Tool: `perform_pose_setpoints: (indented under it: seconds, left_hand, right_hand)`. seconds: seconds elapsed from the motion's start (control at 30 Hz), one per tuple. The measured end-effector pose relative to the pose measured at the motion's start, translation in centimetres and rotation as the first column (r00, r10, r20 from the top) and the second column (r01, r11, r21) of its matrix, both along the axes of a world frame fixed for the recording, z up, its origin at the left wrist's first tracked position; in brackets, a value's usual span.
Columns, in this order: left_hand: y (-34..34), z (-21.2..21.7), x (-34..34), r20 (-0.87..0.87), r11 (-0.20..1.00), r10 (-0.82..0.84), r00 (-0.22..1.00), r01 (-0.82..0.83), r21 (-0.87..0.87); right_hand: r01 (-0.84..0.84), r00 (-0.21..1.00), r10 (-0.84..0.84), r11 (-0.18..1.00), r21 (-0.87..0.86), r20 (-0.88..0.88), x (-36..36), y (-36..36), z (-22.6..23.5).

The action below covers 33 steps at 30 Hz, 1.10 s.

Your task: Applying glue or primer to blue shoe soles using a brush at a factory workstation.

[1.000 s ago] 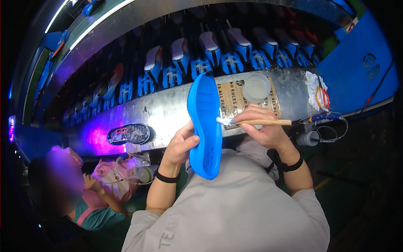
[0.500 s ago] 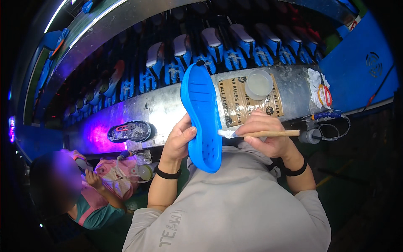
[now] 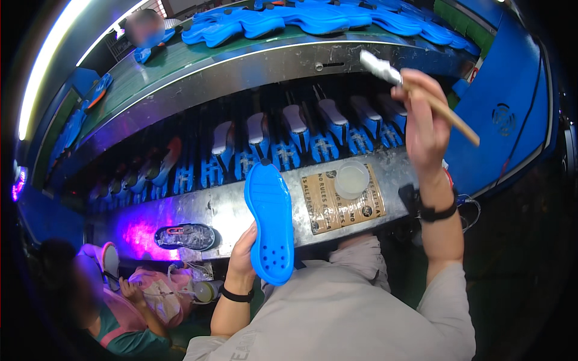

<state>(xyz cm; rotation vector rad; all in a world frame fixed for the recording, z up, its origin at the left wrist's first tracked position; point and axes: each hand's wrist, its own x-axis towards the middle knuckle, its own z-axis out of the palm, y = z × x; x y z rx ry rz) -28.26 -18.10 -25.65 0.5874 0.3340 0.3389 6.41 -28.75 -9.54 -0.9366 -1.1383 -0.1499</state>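
Observation:
My left hand (image 3: 242, 253) grips a blue shoe sole (image 3: 270, 213) by its left edge. The sole stands lengthwise with its hollow inner side facing me, and small round holes dot its near end. Raised at the upper right, my right hand (image 3: 426, 123) is closed round the wooden handle of a brush (image 3: 457, 120), whose white-coated bristles point up and left. The brush is well apart from the sole. A tub of cloudy liquid (image 3: 351, 179) stands on a brown printed cardboard sheet (image 3: 322, 225), right of the sole.
A dark shoe upper (image 3: 185, 236) lies on the metal bench (image 3: 232, 201). Behind it, several lasted shoes (image 3: 257, 129) hang in a rack. Many blue soles (image 3: 313, 21) lie on the green conveyor belt (image 3: 241, 48) beyond. A co-worker (image 3: 138, 319) works at lower left; another person (image 3: 144, 30) is far back.
My right hand has lifted the brush away from the sole, up and to the right. The sole in my left hand has moved lower and slightly left. More of the conveyor shows.

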Motion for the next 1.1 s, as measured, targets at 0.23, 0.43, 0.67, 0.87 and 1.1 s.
perform_pose_setpoints:
  seconds: [0.23, 0.43, 0.67, 0.87, 1.1]
  left_hand:
    - [-0.3, 3.2, -0.4, 0.073, 0.997, 0.051, 0.996, -0.055, 0.052]
    - [-0.5, 4.2, -1.1, 0.131, 0.998, 0.062, 0.989, -0.061, -0.010]
    - [0.7, 3.7, -2.7, 0.196, 0.983, 0.184, 0.963, -0.183, -0.024]
    - [1.3, 4.2, -2.4, 0.374, 0.963, 0.268, 0.888, -0.232, -0.138]
    - [1.9, 4.3, -2.4, 0.465, 0.962, 0.265, 0.845, -0.201, -0.184]
  right_hand:
    - [-0.322, 0.927, 0.299, 0.944, -0.069, -0.227, 5.9, 10.0, 5.8]
    - [-0.386, 0.894, 0.311, 0.899, -0.205, -0.322, 6.8, 16.5, 6.4]
    - [-0.274, 0.950, 0.269, 0.962, -0.009, -0.159, 5.5, 13.8, 6.1]
    - [-0.035, 0.998, 0.035, 0.999, 0.000, 0.046, 2.3, 5.4, -1.2]
    - [0.293, 0.947, -0.319, 0.906, -0.306, -0.035, 3.0, -3.0, -17.1]
